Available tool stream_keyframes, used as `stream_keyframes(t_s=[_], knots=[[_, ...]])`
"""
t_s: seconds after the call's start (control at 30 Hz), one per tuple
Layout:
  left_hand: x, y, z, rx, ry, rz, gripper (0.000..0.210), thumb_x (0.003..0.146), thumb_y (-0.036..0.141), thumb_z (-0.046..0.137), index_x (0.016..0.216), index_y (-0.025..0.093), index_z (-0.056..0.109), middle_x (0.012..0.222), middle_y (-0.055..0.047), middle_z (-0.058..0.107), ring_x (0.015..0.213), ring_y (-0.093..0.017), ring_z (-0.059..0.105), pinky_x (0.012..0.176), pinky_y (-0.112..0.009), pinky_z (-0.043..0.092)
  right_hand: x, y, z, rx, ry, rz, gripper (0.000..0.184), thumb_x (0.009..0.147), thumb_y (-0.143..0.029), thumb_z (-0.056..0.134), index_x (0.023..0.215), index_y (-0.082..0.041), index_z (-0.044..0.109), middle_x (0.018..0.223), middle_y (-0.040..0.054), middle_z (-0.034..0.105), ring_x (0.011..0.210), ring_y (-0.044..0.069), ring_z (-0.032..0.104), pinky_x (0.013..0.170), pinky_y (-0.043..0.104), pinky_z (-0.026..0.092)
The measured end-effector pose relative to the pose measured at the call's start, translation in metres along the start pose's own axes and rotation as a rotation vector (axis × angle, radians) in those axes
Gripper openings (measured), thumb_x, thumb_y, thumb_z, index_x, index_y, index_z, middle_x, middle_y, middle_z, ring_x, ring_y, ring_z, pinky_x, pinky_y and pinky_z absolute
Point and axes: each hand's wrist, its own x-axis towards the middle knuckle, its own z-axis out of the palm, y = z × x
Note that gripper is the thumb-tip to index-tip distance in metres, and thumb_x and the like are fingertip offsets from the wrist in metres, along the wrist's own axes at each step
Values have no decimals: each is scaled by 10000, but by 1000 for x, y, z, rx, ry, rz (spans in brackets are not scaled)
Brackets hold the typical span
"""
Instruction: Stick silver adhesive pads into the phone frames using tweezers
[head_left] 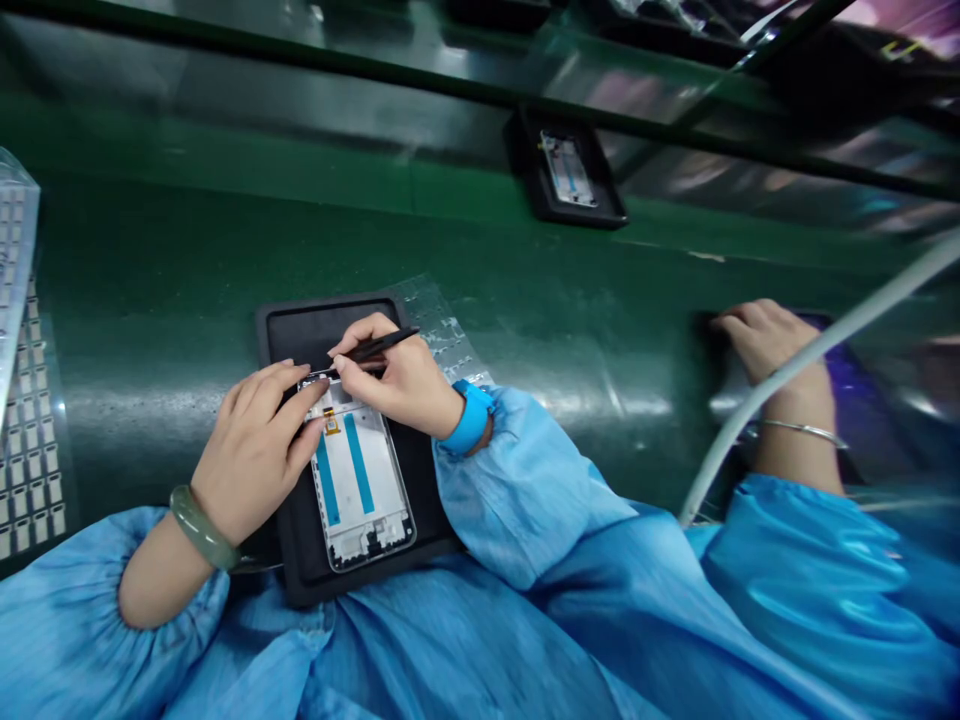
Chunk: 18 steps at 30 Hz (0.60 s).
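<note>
A phone mid-frame with two blue adhesive strips and a small orange flex cable lies in a black tray. Bent over its upper left edge, my left hand grips the frame, thumb near the flex cable. My right hand is closed around slim black tweezers, held over the frame's top end. Their tip is hidden by my fingers. A clear plastic sheet with small parts sticks out from behind the tray, by my right wrist.
At the far side, a smaller black tray holds another phone frame. Sheets of small pale parts stand at the left edge. On the right are a co-worker's hand and a pale cable. A dark rail crosses the back.
</note>
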Motion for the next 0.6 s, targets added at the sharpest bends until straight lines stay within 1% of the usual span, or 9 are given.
stream_keyframes(t_s=[0.07, 0.27, 0.43, 0.53, 0.6], knots=[[0, 0, 0, -5, -1, -1, 329, 908, 282, 434, 1200, 158, 521, 1237, -109, 517, 1208, -263, 426, 997, -448, 378, 0, 0, 0, 8, -10, 16, 40, 814, -198, 515, 846, -179, 502, 834, -2, 566, 714, 92, 594, 638, 209, 487], [0, 0, 0, -7, 8, -6, 343, 904, 280, 437, 1217, 160, 507, 1236, -112, 517, 1207, -264, 430, 992, -449, 381, 2, -4, -2, -103, -36, -59, 51, 798, -176, 497, 849, -176, 500, 846, 12, 567, 763, 116, 570, 713, 247, 470], [0, 0, 0, -6, 3, -12, 352, 901, 290, 434, 1227, 173, 503, 1243, -112, 516, 1207, -271, 434, 986, -456, 387, 3, -7, -2, -139, -76, -72, 73, 790, -158, 484, 858, -175, 499, 848, 15, 566, 762, 120, 561, 712, 251, 464], [0, 0, 0, -10, 2, -14, 353, 901, 291, 435, 1227, 175, 502, 1235, -115, 520, 1205, -269, 438, 987, -457, 388, 2, -7, -1, -166, -69, -106, 60, 798, -163, 479, 851, -179, 503, 855, 23, 576, 789, 128, 566, 723, 259, 469], [0, 0, 0, -12, 2, -12, 345, 903, 293, 435, 1218, 173, 509, 1235, -113, 522, 1207, -266, 435, 992, -456, 386, 1, -5, -2, -115, -44, -69, 41, 809, -184, 491, 849, -181, 503, 853, 20, 579, 770, 121, 577, 703, 251, 481]])
